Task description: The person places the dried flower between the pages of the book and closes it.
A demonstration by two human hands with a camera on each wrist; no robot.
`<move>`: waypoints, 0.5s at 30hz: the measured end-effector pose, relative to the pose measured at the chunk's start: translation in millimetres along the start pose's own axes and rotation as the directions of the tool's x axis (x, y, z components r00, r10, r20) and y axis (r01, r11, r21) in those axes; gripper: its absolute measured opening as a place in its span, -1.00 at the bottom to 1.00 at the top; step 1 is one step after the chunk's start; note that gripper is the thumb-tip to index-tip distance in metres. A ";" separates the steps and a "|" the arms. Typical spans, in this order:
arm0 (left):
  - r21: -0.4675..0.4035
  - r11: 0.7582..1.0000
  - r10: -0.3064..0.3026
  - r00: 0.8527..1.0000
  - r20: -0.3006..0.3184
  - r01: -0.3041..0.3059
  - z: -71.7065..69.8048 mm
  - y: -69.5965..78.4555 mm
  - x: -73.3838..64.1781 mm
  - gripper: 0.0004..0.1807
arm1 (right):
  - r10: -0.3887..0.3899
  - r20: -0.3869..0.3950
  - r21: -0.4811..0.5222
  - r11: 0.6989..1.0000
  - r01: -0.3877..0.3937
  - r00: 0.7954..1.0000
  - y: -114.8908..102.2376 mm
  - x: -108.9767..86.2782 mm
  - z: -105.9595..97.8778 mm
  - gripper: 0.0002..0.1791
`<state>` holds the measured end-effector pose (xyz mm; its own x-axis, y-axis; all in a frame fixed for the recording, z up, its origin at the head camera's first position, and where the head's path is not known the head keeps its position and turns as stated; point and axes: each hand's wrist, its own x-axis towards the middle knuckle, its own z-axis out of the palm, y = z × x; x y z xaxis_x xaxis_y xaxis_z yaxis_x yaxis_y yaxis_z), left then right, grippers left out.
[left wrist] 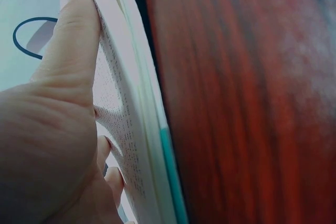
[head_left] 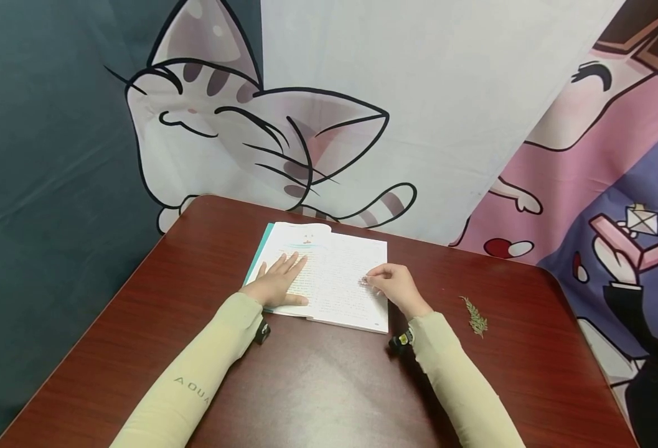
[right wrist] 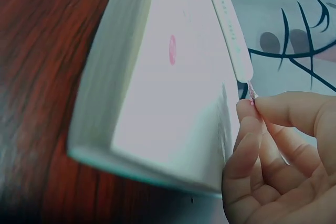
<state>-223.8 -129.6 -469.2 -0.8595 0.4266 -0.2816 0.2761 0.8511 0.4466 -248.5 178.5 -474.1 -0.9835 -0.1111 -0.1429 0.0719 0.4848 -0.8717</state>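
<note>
An open book (head_left: 348, 305) with a teal cover lies on the table, its printed pages facing up. My left hand (head_left: 275, 283) rests with spread fingers on the left page (left wrist: 113, 98), the thumb near its lower edge. Over the right page my right hand (head_left: 397, 286) pinches a small pinkish-white sprig (head_left: 364, 281) between thumb and fingertips. In the right wrist view only a thin bit of the sprig (right wrist: 252, 92) shows above the fingertips; its kind is too small to tell. A pink oval mark (right wrist: 172, 50) shows on the page there.
A green fern-like leaf (head_left: 476, 318) lies on the reddish-brown table (head_left: 317, 386), to the right of my right hand. Behind the table hangs a cloth backdrop (head_left: 429, 74) with cartoon cats. Both wrists carry small black cameras.
</note>
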 end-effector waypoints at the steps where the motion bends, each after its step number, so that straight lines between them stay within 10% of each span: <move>1: 0.001 1.000 0.001 1.000 0.000 -0.001 -0.1 -0.2 0.1 0.14 | 0.003 0.007 0.002 1.000 -0.003 1.000 -0.9 1.6 1.7 -0.92; 15: 0.004 1.000 0.001 1.000 0.003 -0.001 0.7 -1.1 1.9 0.14 | -0.057 -0.013 -0.105 0.993 0.055 0.998 -13.8 24.4 20.5 -0.94</move>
<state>-225.4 -129.5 -470.9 -0.8580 0.4283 -0.2837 0.2787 0.8519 0.4433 -270.0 151.3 -475.2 -0.9881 -0.1269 -0.0868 -0.0003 0.5663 -0.8242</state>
